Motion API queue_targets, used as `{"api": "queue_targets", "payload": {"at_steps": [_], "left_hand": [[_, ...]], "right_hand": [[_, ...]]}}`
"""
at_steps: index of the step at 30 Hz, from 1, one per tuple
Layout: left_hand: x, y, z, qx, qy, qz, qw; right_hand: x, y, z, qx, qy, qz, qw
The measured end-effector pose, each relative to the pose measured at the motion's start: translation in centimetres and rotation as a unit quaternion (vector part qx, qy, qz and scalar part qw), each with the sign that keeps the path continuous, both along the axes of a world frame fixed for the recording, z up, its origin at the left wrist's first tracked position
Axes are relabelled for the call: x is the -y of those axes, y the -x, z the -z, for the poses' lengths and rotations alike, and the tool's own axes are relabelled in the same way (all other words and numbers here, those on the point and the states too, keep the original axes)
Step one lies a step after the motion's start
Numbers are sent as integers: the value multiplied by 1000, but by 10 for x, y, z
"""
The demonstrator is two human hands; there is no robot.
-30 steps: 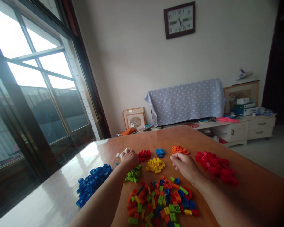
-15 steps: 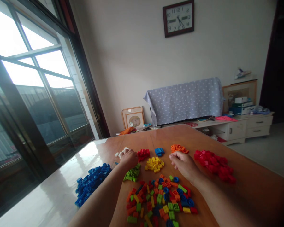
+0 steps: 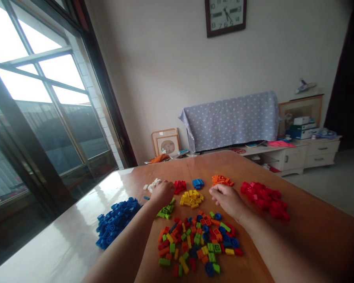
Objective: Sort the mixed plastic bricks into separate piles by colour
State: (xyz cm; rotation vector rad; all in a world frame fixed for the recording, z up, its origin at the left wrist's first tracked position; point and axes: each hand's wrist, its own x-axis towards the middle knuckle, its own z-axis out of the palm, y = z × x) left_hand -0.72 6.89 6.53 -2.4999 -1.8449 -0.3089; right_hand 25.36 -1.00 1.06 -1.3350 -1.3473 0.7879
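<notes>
My left hand (image 3: 163, 191) is over the far part of the table, between the white pieces (image 3: 153, 184) and the small pile of red bricks (image 3: 179, 186). Its fingers curl downward and are closed; their tips are hidden, so anything in them does not show. Green bricks (image 3: 165, 211) lie just below that wrist. My right hand (image 3: 225, 196) hovers in front of the orange bricks (image 3: 222, 180), right of the yellow bricks (image 3: 191, 199). Thumb and fingers are drawn together there, and I cannot make out anything between them. Nearer me spreads a mixed heap of coloured bricks (image 3: 194, 239).
Blue round pieces (image 3: 118, 221) are heaped at the left, red pieces (image 3: 265, 199) at the right. Light blue bricks (image 3: 198, 183) sit at the back of the brown table (image 3: 218, 163). A single blue piece (image 3: 146, 198) lies near my left wrist. Behind stands a low cabinet (image 3: 292, 159).
My left hand has shifted right, off the white pieces and toward the small red pile. My right hand stays in nearly the same place. The view has tilted slightly downward.
</notes>
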Motion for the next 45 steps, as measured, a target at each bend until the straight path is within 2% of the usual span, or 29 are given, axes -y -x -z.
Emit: {"api": "queue_targets", "payload": {"at_steps": [4, 8, 11, 14, 17, 20, 26, 29, 33, 39, 43, 45], "left_hand": [[28, -2, 3, 64, 49, 69, 994], [65, -8, 5, 96, 117, 113, 982], [87, -19, 10, 93, 123, 133, 979], [97, -32, 23, 95, 101, 176, 975], [99, -39, 37, 98, 91, 199, 971], [100, -40, 44, 113, 87, 214, 966], [105, -36, 36, 146, 116, 253, 949], [101, -33, 34, 179, 128, 229, 948], [90, -25, 37, 197, 97, 167, 961], [84, -18, 38, 161, 43, 161, 973], [88, -19, 32, 150, 19, 168, 974], [89, -18, 29, 155, 3, 172, 973]], "right_hand": [[-1, 3, 7, 72, 7, -59, 996], [0, 7, 12, 184, -24, -82, 979], [3, 11, 13, 251, -35, -98, 962], [6, 15, 14, 291, -39, -128, 947], [8, 17, 13, 301, -37, -140, 943], [9, 17, 12, 292, -30, -143, 945], [7, 14, 14, 240, -7, -139, 961], [4, 12, 16, 220, 19, -108, 969], [4, 14, 13, 242, -12, -84, 966], [12, 17, 10, 288, -16, -137, 948], [7, 15, 14, 243, -10, -162, 956], [-1, 10, 18, 194, -2, -140, 971]]}}
